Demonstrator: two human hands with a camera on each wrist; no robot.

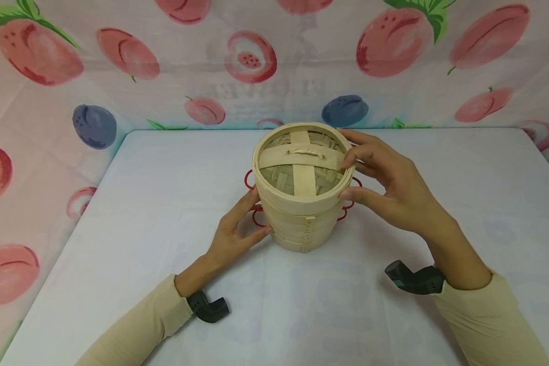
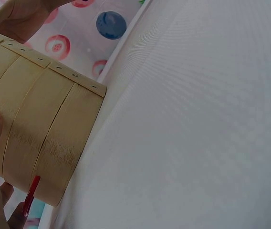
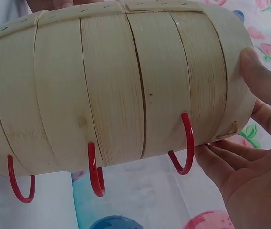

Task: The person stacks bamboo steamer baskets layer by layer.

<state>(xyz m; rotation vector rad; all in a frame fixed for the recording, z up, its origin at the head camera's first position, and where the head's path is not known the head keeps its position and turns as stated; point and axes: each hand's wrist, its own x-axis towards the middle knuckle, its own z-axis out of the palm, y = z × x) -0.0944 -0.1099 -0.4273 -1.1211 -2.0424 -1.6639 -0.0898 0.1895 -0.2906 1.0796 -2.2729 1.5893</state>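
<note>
A stack of pale bamboo steamer baskets (image 1: 297,229) stands upright on the white table, with a woven bamboo lid (image 1: 304,178) on top. Red loop handles (image 3: 96,179) stick out from its sides. My left hand (image 1: 231,231) holds the lower left side of the stack, thumb on the near wall (image 2: 54,129) and fingers partly hidden behind. At the upper right, my right hand (image 1: 393,190) grips the lid's rim, its thumb on the near edge and fingers around the far side. In the right wrist view the thumb (image 3: 259,74) presses the lid's side.
The white-covered table (image 1: 132,203) spreads around the stack. A fruit-print cloth (image 1: 164,96) hangs behind and to the left. Black wrist devices (image 1: 416,279) sit on both forearms.
</note>
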